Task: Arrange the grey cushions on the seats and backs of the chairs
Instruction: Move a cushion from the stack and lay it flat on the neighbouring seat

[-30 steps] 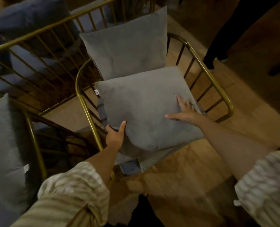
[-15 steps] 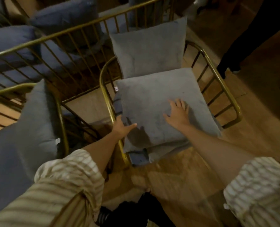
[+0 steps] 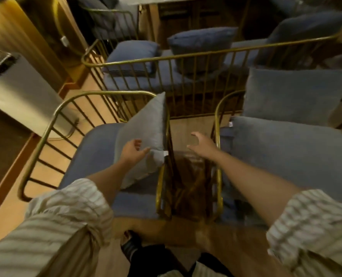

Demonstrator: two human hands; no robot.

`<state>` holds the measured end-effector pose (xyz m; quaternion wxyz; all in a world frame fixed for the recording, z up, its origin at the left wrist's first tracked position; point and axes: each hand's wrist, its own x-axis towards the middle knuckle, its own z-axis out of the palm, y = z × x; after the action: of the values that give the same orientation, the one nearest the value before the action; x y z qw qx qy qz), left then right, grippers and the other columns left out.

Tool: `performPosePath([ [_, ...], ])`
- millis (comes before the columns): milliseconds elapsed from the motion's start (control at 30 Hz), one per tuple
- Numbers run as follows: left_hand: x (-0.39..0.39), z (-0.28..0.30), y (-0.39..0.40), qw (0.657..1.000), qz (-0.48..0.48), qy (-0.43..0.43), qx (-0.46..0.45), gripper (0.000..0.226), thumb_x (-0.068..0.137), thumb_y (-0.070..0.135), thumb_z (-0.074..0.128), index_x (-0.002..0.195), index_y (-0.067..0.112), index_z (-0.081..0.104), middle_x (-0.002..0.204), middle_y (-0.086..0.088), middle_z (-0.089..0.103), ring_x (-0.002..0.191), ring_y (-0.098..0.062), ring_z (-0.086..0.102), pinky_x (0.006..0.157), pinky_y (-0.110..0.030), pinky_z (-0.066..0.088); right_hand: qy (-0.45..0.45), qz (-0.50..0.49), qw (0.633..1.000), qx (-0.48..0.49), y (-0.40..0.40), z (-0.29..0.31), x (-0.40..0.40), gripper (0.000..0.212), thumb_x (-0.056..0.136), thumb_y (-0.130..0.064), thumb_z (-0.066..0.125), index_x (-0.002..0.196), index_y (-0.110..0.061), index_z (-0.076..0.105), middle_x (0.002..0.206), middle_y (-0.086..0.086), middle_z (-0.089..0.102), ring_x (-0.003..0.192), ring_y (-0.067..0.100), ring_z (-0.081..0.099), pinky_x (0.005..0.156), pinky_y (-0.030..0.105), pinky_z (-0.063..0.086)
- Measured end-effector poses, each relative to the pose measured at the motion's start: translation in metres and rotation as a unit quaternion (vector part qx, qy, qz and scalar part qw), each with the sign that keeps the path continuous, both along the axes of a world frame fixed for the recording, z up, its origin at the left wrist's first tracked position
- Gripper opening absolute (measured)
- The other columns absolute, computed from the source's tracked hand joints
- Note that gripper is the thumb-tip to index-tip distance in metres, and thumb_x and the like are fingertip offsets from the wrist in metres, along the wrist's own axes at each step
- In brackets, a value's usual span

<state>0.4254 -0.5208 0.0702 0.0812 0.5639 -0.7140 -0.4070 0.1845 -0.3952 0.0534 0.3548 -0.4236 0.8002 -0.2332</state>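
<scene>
Two brass-framed chairs stand side by side. On the right chair [image 3: 217, 124] a grey cushion [image 3: 286, 154] lies flat on the seat and another grey cushion [image 3: 294, 94] leans against the back. On the left chair [image 3: 52, 124] a grey cushion [image 3: 146, 126] stands on edge, leaning against the right armrest over the blue seat pad [image 3: 94, 152]. My left hand [image 3: 133, 151] touches this cushion's lower face, fingers spread. My right hand [image 3: 201, 145] hovers open over the gap between the chairs, holding nothing.
A brass-railed sofa [image 3: 166, 58] with blue cushions [image 3: 202, 43] runs behind the chairs. A grey box-shaped unit [image 3: 24, 92] stands at the left on the wooden floor. My feet are at the bottom centre.
Both hands left the seat cushion of the right chair and swung left. The view turned left, bringing the left chair and its upright cushion to the centre.
</scene>
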Motion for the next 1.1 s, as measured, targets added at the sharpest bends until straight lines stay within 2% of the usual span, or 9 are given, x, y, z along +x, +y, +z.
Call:
performPosePath([
  [233,0.116,-0.017,-0.076,0.995,0.080,-0.037,0.036,0.052,0.092,0.024,0.067,0.137,0.009,0.046,0.110,-0.011,0.061,0.093,-0.023,0.059,0.081,-0.036,0.049,-0.048,-0.032,0.998,0.009,-0.079,-0.012,0.099,0.065,0.092,-0.024,0.067,0.148,-0.009,0.036,0.146,0.015,0.047,0.130,0.033,0.049,0.105,0.044,0.044],
  [367,0.170,-0.047,-0.115,0.992,0.092,-0.058,0.063,0.057,0.094,0.024,0.065,0.142,0.006,0.041,0.119,-0.016,0.059,0.111,-0.034,0.059,0.091,-0.040,0.048,-0.027,-0.119,0.991,0.048,-0.122,-0.031,0.147,0.075,0.095,-0.034,0.062,0.153,-0.012,0.021,0.154,0.016,0.037,0.136,0.037,0.042,0.106,0.044,0.040],
  [500,0.200,-0.084,-0.153,0.985,0.084,-0.075,0.132,0.058,0.093,0.025,0.067,0.141,0.005,0.043,0.130,-0.020,0.058,0.111,-0.034,0.061,0.091,-0.039,0.049,0.109,-0.184,0.963,0.163,-0.162,-0.046,0.189,0.090,0.091,-0.064,0.049,0.156,-0.019,0.008,0.161,0.023,0.012,0.145,0.044,0.019,0.114,0.054,0.023],
  [600,0.208,-0.111,-0.174,0.974,0.084,-0.102,0.185,0.060,0.093,0.028,0.066,0.143,0.007,0.041,0.132,-0.019,0.057,0.104,-0.030,0.060,0.095,-0.040,0.051,0.186,-0.213,0.944,0.172,-0.176,-0.061,0.210,0.098,0.086,-0.070,0.050,0.157,-0.019,0.005,0.160,0.027,0.006,0.146,0.045,0.013,0.116,0.058,0.015],
  [733,0.199,-0.152,-0.200,0.961,0.083,-0.092,0.245,0.071,0.093,0.039,0.063,0.148,0.007,0.030,0.142,-0.021,0.048,0.125,-0.037,0.053,0.105,-0.050,0.046,0.269,-0.221,0.929,0.128,-0.165,-0.086,0.215,0.095,0.086,-0.066,0.054,0.157,-0.019,0.013,0.160,0.029,0.014,0.143,0.045,0.022,0.114,0.054,0.020],
  [900,0.177,-0.202,-0.225,0.951,0.100,-0.075,0.283,0.073,0.096,0.046,0.056,0.149,0.003,0.030,0.147,-0.020,0.043,0.131,-0.040,0.048,0.108,-0.054,0.042,0.333,-0.248,0.907,0.067,-0.160,-0.112,0.212,0.091,0.083,-0.075,0.049,0.151,-0.018,0.031,0.152,0.028,0.034,0.133,0.044,0.039,0.107,0.055,0.029],
  [967,0.172,-0.226,-0.230,0.946,0.120,-0.067,0.293,0.066,0.097,0.047,0.054,0.139,-0.003,0.044,0.141,-0.024,0.049,0.126,-0.041,0.051,0.107,-0.055,0.043,0.358,-0.256,0.896,0.058,-0.160,-0.123,0.212,0.091,0.083,-0.077,0.047,0.150,-0.018,0.033,0.151,0.028,0.036,0.131,0.044,0.042,0.104,0.054,0.032],
  [1067,0.162,-0.246,-0.223,0.935,0.173,-0.042,0.307,0.044,0.098,0.045,0.052,0.090,0.003,0.059,0.102,-0.018,0.058,0.099,-0.033,0.055,0.099,-0.054,0.045,0.381,-0.264,0.884,0.053,-0.159,-0.135,0.210,0.091,0.083,-0.078,0.045,0.149,-0.018,0.034,0.152,0.026,0.036,0.131,0.042,0.043,0.101,0.053,0.033],
  [1100,0.159,-0.255,-0.219,0.928,0.198,-0.029,0.315,0.046,0.098,0.046,0.052,0.093,0.002,0.061,0.100,-0.016,0.057,0.101,-0.034,0.056,0.098,-0.052,0.046,0.388,-0.269,0.880,0.050,-0.158,-0.140,0.208,0.091,0.082,-0.079,0.045,0.149,-0.018,0.036,0.152,0.026,0.037,0.131,0.042,0.043,0.101,0.053,0.033],
])
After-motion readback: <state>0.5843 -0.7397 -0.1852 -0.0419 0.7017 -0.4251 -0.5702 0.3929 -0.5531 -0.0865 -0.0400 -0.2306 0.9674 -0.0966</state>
